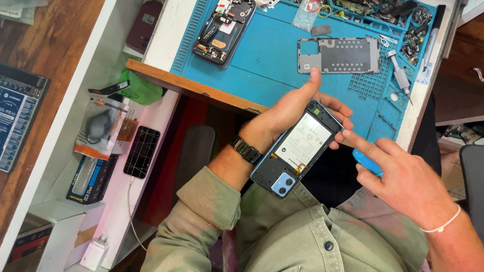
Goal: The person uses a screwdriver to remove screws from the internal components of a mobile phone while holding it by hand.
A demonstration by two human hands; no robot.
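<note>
Closest to you is your own lap, olive green shirt (pixel 302 252) sleeves and all. Just above that, your left hand (pixel 281 119) is wrapped around an opened phone (pixel 299 150), back cover off, white battery showing and the light blue camera block at the end nearest you. Fingers curl round the far edge, and the thumb sticks up past the top corner, so that hand is clamped on the phone. There's a black watch (pixel 246 150) on that wrist.

Your right hand (pixel 410 183) comes in from the right with the index finger stretched out to the phone's upper right edge, touching it or as good as. A small blue tool (pixel 367 162) is tucked under that hand between the fingers; I can't tell exactly how it's pinched, but the hand is closed on it. Thin white band on that wrist.

Further out, on the blue work mat (pixel 272 57) on the desk, a grey inner frame plate (pixel 338 55) lies flat just past your thumb. A second opened phone (pixel 224 28) sits well to the left on the mat, guts facing up. A screwdriver (pixel 399 75) lies near the mat's right edge, with a tray of small parts (pixel 376 7) along the far side.
</note>
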